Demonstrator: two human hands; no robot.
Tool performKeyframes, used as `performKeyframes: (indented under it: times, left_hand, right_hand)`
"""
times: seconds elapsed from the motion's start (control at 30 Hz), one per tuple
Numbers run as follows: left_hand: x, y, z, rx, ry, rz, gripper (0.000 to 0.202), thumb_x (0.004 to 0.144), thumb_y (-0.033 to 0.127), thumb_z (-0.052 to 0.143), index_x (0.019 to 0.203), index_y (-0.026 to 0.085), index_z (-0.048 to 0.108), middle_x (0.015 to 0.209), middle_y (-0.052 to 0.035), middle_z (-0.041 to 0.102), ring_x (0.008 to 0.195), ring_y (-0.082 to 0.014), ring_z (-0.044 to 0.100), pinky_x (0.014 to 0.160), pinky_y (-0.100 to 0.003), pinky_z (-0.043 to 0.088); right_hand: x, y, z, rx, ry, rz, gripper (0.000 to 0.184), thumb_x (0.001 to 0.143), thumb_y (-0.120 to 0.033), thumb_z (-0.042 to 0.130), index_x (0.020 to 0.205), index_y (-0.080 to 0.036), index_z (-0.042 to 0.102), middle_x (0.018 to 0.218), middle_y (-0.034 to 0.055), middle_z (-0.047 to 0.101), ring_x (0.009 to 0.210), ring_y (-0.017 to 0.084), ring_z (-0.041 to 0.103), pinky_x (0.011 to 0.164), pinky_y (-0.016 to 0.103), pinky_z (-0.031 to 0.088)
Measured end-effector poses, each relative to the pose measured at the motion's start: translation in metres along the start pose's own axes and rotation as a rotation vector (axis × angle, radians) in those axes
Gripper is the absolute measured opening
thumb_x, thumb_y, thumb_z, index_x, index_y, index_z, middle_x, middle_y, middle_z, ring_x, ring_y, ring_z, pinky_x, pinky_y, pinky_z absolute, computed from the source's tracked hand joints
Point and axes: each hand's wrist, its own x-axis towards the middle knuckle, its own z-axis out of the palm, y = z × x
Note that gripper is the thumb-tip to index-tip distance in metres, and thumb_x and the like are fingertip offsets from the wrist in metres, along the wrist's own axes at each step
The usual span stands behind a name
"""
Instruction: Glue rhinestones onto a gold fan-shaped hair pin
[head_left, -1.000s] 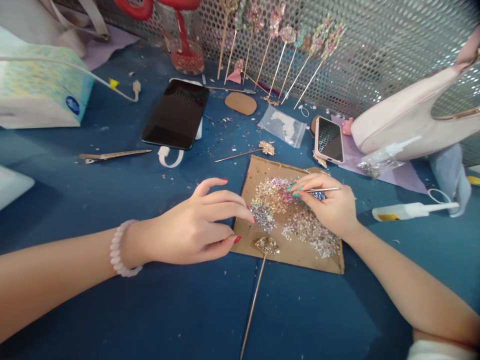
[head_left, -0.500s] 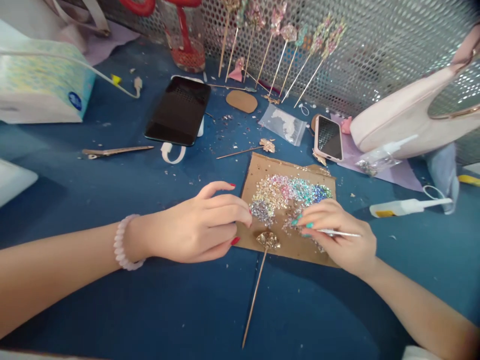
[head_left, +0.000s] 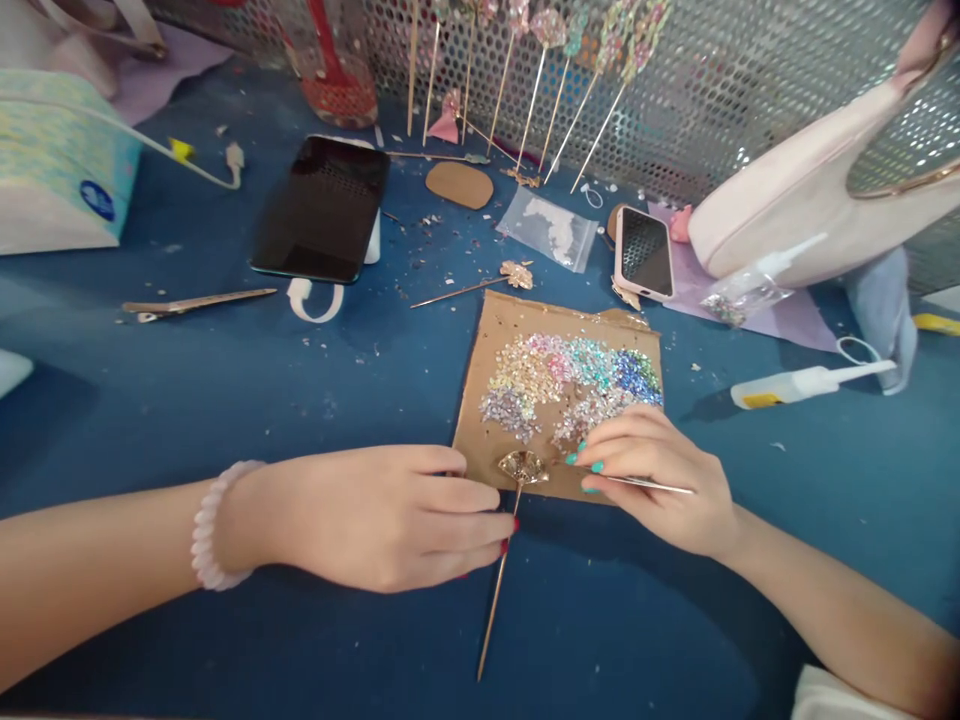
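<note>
In the head view, a hair stick lies with its gold, fan-shaped head on the front edge of a cardboard sheet. My left hand, fingers curled together, has its fingertips at the stick just below that head; the thumb is hidden. My right hand pinches a slim silver tool, whose tip points left toward the fan; whether it is tweezers is unclear. Behind both hands, small glittering chips lie on the cardboard in patches of yellow, pink, turquoise, blue and silver.
Past the cardboard lie another hair stick, a plastic bag, a tablet and a phone. A metal clip lies left, a glue bottle right. Several decorated sticks stand at the back mesh.
My left hand has come down from beside the chips to the stick's shaft, its fingers closing. My right hand has drawn the silver tool from the chips toward the fan. The view has shifted slightly.
</note>
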Motion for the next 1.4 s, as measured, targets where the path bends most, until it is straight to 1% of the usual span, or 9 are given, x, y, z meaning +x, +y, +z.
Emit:
performKeyframes:
  times: [0.1, 0.2, 0.37, 0.5, 0.73, 1.0, 1.13, 1.23, 1.4]
  left_hand:
    - [-0.0009, 0.0009, 0.0001, 0.006, -0.041, -0.002, 0.029, 0.092, 0.011, 0.045, 0.113, 0.018, 0.063, 0.123, 0.0001, 0.061, 0.107, -0.0172, 0.057, 0.079, -0.030, 0.052]
    - [-0.0014, 0.0004, -0.0006, 0.006, -0.043, -0.010, 0.029, 0.090, 0.012, 0.046, 0.114, 0.016, 0.062, 0.124, -0.0001, 0.061, 0.106, -0.0171, 0.057, 0.080, -0.031, 0.053]
    - [-0.0022, -0.0041, 0.0003, 0.160, -0.076, 0.074, 0.040, 0.076, 0.027, 0.060, 0.116, 0.029, 0.061, 0.132, 0.0054, 0.054, 0.120, -0.0154, 0.048, 0.084, -0.024, 0.052]
    - [-0.0020, -0.0060, -0.0001, 0.223, -0.137, 0.094, 0.044, 0.074, 0.030, 0.060, 0.118, 0.033, 0.060, 0.133, 0.0088, 0.052, 0.121, -0.0176, 0.046, 0.088, -0.028, 0.050]
    - [-0.0023, -0.0047, -0.0012, 0.175, -0.151, 0.086, 0.042, 0.079, 0.027, 0.059, 0.120, 0.031, 0.059, 0.133, 0.0073, 0.053, 0.117, -0.0174, 0.049, 0.086, -0.028, 0.051]
    - [-0.0006, -0.0041, 0.0012, 0.035, -0.046, 0.034, 0.029, 0.092, 0.019, 0.046, 0.116, 0.019, 0.062, 0.127, 0.0013, 0.059, 0.108, -0.0184, 0.056, 0.082, -0.033, 0.053]
    - [-0.0004, -0.0043, -0.0002, 0.064, -0.044, 0.050, 0.027, 0.088, 0.023, 0.053, 0.113, 0.022, 0.064, 0.125, 0.0023, 0.060, 0.107, -0.0184, 0.057, 0.080, -0.030, 0.054]
    - [-0.0005, -0.0045, -0.0009, 0.075, -0.054, 0.058, 0.029, 0.084, 0.025, 0.057, 0.112, 0.023, 0.065, 0.125, 0.0017, 0.060, 0.105, -0.0182, 0.057, 0.082, -0.029, 0.055]
    - [-0.0009, -0.0039, -0.0001, 0.063, -0.071, 0.055, 0.030, 0.087, 0.024, 0.054, 0.115, 0.021, 0.062, 0.127, 0.0013, 0.059, 0.109, -0.0169, 0.055, 0.083, -0.030, 0.054]
  right_hand:
    - [-0.0003, 0.0009, 0.0004, 0.026, 0.002, 0.017, 0.016, 0.077, -0.013, 0.069, 0.083, -0.023, 0.058, 0.077, 0.0009, 0.073, 0.074, 0.017, 0.069, 0.070, 0.035, 0.051]
    - [-0.0004, 0.0016, 0.0009, 0.039, 0.005, 0.025, 0.018, 0.076, -0.012, 0.069, 0.082, -0.023, 0.057, 0.077, 0.0021, 0.073, 0.074, 0.017, 0.069, 0.071, 0.035, 0.051]
    - [0.0007, 0.0011, 0.0011, 0.036, -0.007, 0.020, 0.013, 0.079, -0.013, 0.067, 0.081, -0.023, 0.058, 0.077, 0.0010, 0.073, 0.074, 0.016, 0.069, 0.072, 0.034, 0.050]
    - [0.0009, 0.0010, 0.0010, 0.042, -0.007, 0.005, 0.011, 0.079, -0.012, 0.067, 0.081, -0.019, 0.058, 0.077, 0.0022, 0.073, 0.075, 0.015, 0.068, 0.073, 0.034, 0.049]
    - [-0.0010, 0.0002, -0.0003, 0.042, -0.010, -0.009, 0.014, 0.078, -0.010, 0.069, 0.083, -0.018, 0.058, 0.078, 0.0029, 0.073, 0.076, 0.015, 0.068, 0.074, 0.034, 0.048]
    - [-0.0018, -0.0012, -0.0022, 0.017, -0.040, -0.052, 0.014, 0.077, -0.010, 0.069, 0.083, -0.017, 0.058, 0.077, 0.0040, 0.073, 0.077, 0.017, 0.068, 0.073, 0.035, 0.047]
    - [-0.0011, -0.0023, -0.0021, 0.022, -0.050, -0.052, 0.014, 0.078, -0.010, 0.068, 0.083, -0.017, 0.057, 0.077, 0.0040, 0.073, 0.078, 0.017, 0.068, 0.073, 0.034, 0.047]
    - [-0.0009, -0.0020, -0.0018, 0.020, -0.036, -0.058, 0.015, 0.077, -0.010, 0.069, 0.083, -0.017, 0.057, 0.077, 0.0041, 0.073, 0.078, 0.017, 0.069, 0.073, 0.034, 0.048]
    - [-0.0009, 0.0002, -0.0020, 0.029, -0.040, -0.041, 0.013, 0.078, -0.013, 0.068, 0.084, -0.018, 0.058, 0.079, 0.0034, 0.073, 0.079, 0.016, 0.068, 0.075, 0.035, 0.048]
